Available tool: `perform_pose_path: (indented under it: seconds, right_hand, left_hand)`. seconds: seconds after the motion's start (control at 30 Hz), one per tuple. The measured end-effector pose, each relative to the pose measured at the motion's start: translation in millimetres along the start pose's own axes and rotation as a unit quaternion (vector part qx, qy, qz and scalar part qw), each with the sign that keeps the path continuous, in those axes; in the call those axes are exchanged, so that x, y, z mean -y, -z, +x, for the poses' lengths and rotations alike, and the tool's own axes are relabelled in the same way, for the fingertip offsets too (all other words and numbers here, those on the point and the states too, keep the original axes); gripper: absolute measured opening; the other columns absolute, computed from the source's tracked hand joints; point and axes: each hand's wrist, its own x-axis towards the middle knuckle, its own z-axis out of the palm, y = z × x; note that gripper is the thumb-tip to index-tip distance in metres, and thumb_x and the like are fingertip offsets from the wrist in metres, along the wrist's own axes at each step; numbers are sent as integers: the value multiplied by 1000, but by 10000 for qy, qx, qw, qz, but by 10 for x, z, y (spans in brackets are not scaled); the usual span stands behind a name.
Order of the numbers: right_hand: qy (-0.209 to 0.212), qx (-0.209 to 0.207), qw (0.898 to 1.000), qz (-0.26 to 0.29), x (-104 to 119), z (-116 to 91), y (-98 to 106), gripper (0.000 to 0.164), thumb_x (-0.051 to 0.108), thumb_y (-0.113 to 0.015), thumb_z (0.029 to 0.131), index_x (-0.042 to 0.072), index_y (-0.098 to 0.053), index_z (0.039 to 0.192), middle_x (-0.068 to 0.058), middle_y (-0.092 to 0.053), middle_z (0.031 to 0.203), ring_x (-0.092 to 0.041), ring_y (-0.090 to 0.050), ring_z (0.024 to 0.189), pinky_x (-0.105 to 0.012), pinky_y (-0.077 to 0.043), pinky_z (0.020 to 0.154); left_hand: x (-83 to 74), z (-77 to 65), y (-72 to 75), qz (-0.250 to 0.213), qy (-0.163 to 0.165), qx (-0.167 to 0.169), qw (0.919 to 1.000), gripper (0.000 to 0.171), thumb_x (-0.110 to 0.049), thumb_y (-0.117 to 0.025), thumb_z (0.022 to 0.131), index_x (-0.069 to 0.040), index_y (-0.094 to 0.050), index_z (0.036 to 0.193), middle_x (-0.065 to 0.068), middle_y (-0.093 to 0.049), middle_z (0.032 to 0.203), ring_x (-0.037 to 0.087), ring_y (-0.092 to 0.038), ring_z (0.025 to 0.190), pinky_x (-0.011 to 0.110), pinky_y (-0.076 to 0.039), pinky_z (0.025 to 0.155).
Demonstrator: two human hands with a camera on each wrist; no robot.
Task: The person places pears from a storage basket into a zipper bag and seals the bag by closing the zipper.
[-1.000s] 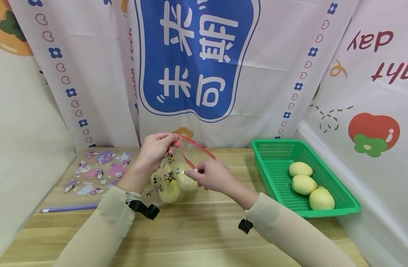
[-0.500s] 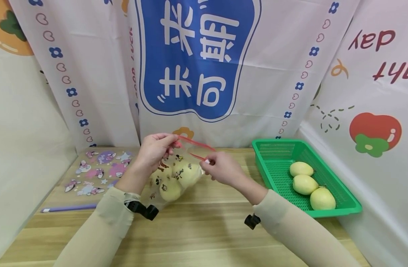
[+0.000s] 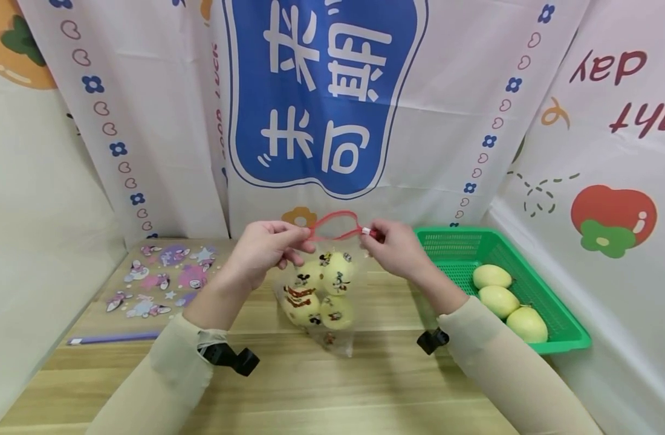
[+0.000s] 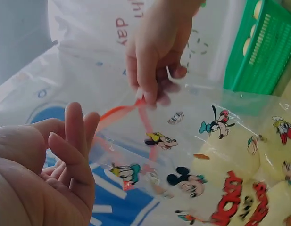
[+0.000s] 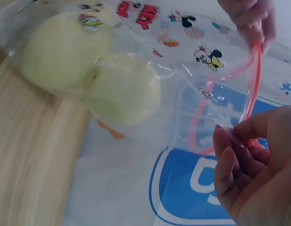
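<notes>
Firstly, bench (image 3: 321, 399); basket (image 3: 453, 244), right; bag (image 3: 323, 290) of fruit (image 3: 343, 308), mid-bench, agape; left hand (image 3: 264, 251), fingers (image 3: 294, 237) pinching the rim (image 3: 340, 213) at left; right hand (image 3: 399, 249), likewise at right, beside the slider (image 3: 367, 231). Rim best drawn taut, level.

The bag (image 3: 321, 289) is glossy plastic, the basket (image 3: 449, 243) smooth-rimmed plastic, the tabletop (image 3: 321, 396) wood-grained, the backdrop (image 3: 169, 115) creased cloth.

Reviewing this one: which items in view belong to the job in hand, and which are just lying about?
In the job:
clear bag with red strip
pale fruits inside it
left hand and right hand, at its mouth

Apparently lying about:
flat bag with purple strip
green basket
three similar fruits in it, possibly related
</notes>
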Motion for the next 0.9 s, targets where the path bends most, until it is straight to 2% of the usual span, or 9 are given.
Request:
perform_pose_path:
  seconds: [0.2, 0.3, 0.37, 0.5, 0.57, 0.63, 0.7, 0.77, 0.9]
  right_hand:
    - [234, -133, 9995, 162, -120, -3, 120, 13, 17, -66, 108, 10, -75, 102, -14, -74, 93, -21, -58, 75, -30, -47, 63]
    - [315, -40, 9994, 123, -175, -18, 122, 13, 17, -66, 109, 10, -74, 103, -12, -73, 92, -21, -58, 76, -30, -48, 63]
    - [340, 15, 9993, 125, -200, -31, 109, 13, 18, -67, 110, 10, -75, 103, -10, -74, 92, -20, -58, 75, -29, -48, 62]
    - [400, 50, 9990, 184, -202, -59, 92, 12, 19, -68, 110, 11, -75, 104, -8, -74, 91, -20, -59, 75, -29, -48, 61]
    - [402, 59, 9990, 205, -185, -73, 91, 11, 20, -68, 109, 13, -75, 104, -7, -74, 92, -21, -60, 75, -29, -49, 61]
    - [399, 89, 9990, 205, -178, -82, 87, 10, 20, -69, 109, 14, -75, 104, -6, -74, 91, -21, -60, 75, -28, -48, 60]
    - [383, 129, 9990, 201, -175, -91, 86, 11, 20, -69, 109, 14, -75, 104, -6, -73, 91, -21, -59, 75, -28, -48, 60]
    - [375, 137, 9990, 191, -173, -99, 88, 11, 21, -68, 110, 15, -75, 104, -6, -73, 90, -21, -58, 74, -29, -47, 60]
    - [364, 135, 9990, 212, -169, -114, 100, 10, 21, -68, 109, 15, -75, 105, -6, -72, 91, -21, -59, 76, -29, -48, 61]
  left_hand:
    - [-82, -154, -145, 466, -226, 859, 9950, 30, -29, -76, 105, -1, -80, 115, 2, -84, 90, 11, -74, 64, 21, -47, 53]
    - [-75, -163, -145, 462, -317, 1052, 9929, 26, -27, -75, 105, -3, -80, 114, 4, -84, 91, 14, -74, 65, 22, -48, 53]
    - [-46, -135, -96, 359, -365, 905, 9946, 26, -27, -74, 106, -4, -79, 114, 3, -83, 92, 14, -73, 66, 22, -48, 54]
    - [73, -18, 72, 90, -451, 47, 9989, 30, -30, -67, 110, -3, -76, 119, 5, -81, 95, 13, -70, 68, 21, -49, 57]
    - [161, 46, 155, 210, -459, -307, 9983, 31, -29, -64, 111, -3, -74, 125, 8, -79, 105, 13, -70, 76, 20, -50, 60]
    - [263, 104, 223, 543, -422, -481, 9965, 32, -25, -61, 112, -4, -70, 133, 12, -74, 116, 15, -70, 86, 20, -52, 64]
    - [364, 143, 269, 992, -373, -391, 9936, 36, -22, -60, 111, -4, -65, 141, 15, -70, 125, 18, -67, 97, 22, -54, 69]
    - [459, 178, 295, 1377, -345, -154, 9898, 38, -19, -63, 109, -3, -64, 144, 16, -68, 128, 20, -64, 101, 24, -55, 74]
    - [580, 221, 293, 1792, -427, 495, 9816, 38, -25, -71, 107, -2, -70, 137, 18, -72, 123, 21, -63, 99, 30, -57, 80]
